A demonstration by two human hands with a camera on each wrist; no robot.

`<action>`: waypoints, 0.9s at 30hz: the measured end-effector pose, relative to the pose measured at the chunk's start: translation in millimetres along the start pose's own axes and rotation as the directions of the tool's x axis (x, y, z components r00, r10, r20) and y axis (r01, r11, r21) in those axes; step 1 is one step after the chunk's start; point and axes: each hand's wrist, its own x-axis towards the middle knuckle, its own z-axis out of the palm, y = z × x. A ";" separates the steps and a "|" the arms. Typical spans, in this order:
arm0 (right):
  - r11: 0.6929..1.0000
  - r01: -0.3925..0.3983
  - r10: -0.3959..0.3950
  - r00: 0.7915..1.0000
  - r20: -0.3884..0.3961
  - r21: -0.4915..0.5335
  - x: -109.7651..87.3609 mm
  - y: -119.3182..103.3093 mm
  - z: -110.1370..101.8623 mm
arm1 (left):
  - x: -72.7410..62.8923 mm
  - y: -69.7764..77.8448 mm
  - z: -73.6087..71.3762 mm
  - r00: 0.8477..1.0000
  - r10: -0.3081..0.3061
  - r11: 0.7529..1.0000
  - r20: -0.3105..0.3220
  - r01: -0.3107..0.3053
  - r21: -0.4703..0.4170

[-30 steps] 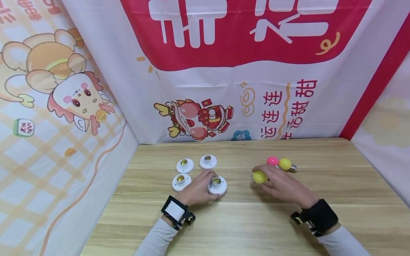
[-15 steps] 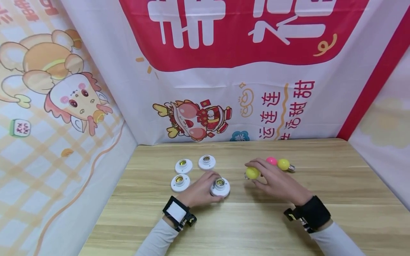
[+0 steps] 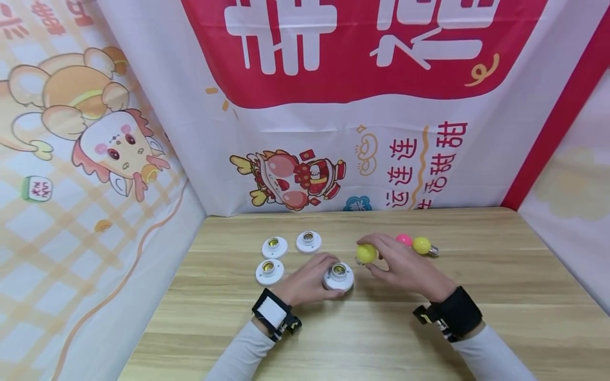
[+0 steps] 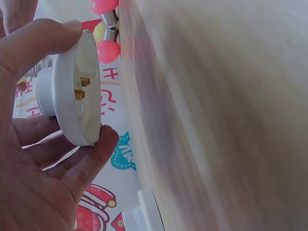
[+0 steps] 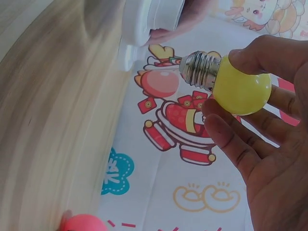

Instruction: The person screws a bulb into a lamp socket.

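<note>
Left hand (image 3: pixel 308 282): clamped on rim of white lamp holder (image 3: pixel 339 277), above table (image 3: pixel 362 338). Right hand (image 3: pixel 409 266): pinching yellow bulb (image 3: pixel 366 253), just beside holder. Step, seemingly: pairing the two; next calls for aligning screw base (image 5: pixel 199 70). Beyond: three further holders (image 3: pixel 269 271).

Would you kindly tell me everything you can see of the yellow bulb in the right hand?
The bulb has a round, glossy yellow globe and a silvery, ridged screw base that looks like metal, ending in a paler tip. It looks unlit. The right hand holds it by the globe, between thumb and fingers, above the table. Its base points away from the palm, roughly toward the socket in the left hand, but stays apart from it.
</note>
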 end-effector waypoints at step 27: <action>0.994 0.105 -0.106 0.994 -0.035 -0.028 17.5 -17.1 -0.3 | 19.9 15.2 0.6 0.997 0.060 0.997 -0.041 -0.062 -0.047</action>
